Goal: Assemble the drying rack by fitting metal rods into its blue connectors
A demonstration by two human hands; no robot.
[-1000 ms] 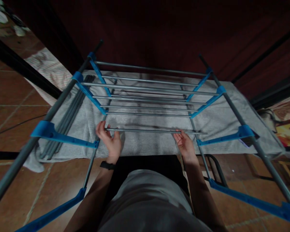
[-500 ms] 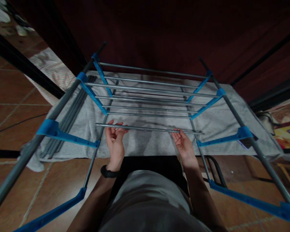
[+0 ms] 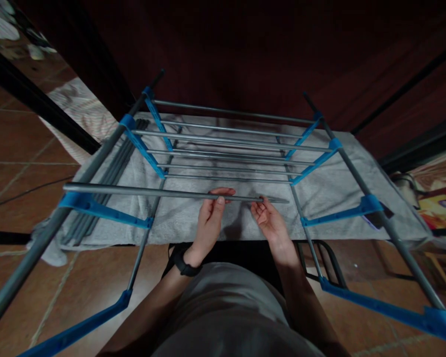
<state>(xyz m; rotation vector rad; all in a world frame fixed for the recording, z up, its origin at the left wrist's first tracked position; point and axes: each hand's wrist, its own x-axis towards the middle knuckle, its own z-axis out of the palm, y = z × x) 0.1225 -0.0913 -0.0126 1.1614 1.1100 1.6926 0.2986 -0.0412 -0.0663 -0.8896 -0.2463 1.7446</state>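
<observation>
A loose grey metal rod (image 3: 148,192) lies crosswise in both hands. My left hand (image 3: 210,218), with a black band on the wrist, pinches it right of its middle. Near its right end my right hand (image 3: 270,220) grips it with the fingertips. The rod's left end reaches over the blue bracket (image 3: 104,210) on the left; I cannot tell if they touch. Around my hands stands a rack of grey tubes (image 3: 100,153) and blue plastic brackets, with several crossbars (image 3: 226,143) fitted at its far part. Another blue bracket (image 3: 338,212) is on the right side.
Several spare rods (image 3: 107,183) lie bundled at the left on the grey towel (image 3: 230,223) under the rack. A dark phone-like object (image 3: 377,217) sits behind the right upright. Dark red fabric (image 3: 238,54) hangs behind, and tiled floor (image 3: 18,297) shows below.
The rod has moved left, its left end now over the left bracket. My left hand has slid right along it, nearer my right hand, which has shifted slightly left.
</observation>
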